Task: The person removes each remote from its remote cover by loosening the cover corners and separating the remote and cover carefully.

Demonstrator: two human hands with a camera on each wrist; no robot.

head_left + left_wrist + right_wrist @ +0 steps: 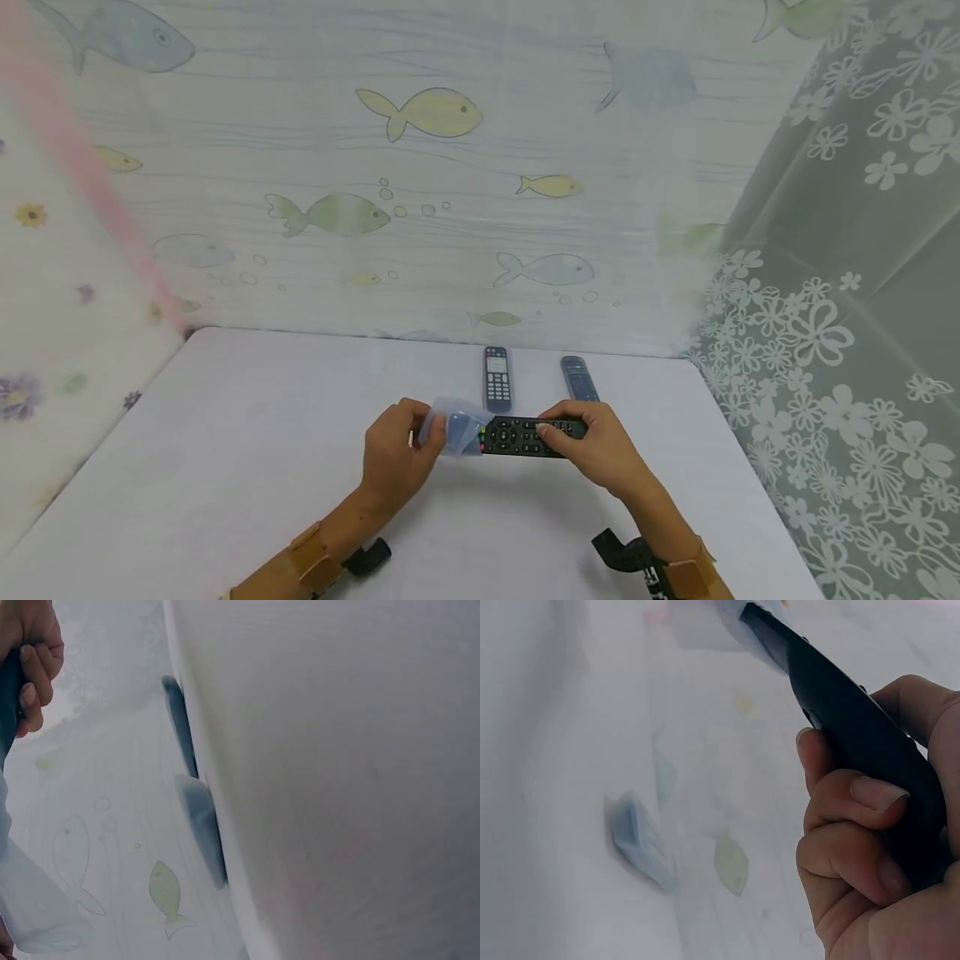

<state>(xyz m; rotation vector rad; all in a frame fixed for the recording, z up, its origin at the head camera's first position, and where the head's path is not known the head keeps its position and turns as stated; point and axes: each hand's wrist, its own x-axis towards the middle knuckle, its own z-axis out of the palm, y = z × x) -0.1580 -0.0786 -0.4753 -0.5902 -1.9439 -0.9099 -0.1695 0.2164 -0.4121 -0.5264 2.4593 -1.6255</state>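
Observation:
A black remote control is held level above the white table, its left end inside a clear bluish plastic sleeve. My right hand grips the remote's right end, thumb on the button side; in the right wrist view the fingers curl round its back. My left hand pinches the sleeve's left part between thumb and fingers. In the left wrist view the sleeve hangs at the left edge, and most of the left hand is out of frame there.
Two more remotes lie near the table's back edge: one with a pale screen area in the middle, and a bluish one to its right. Behind the white table hangs a fish-print curtain. A flower-patterned sheer curtain borders the right side.

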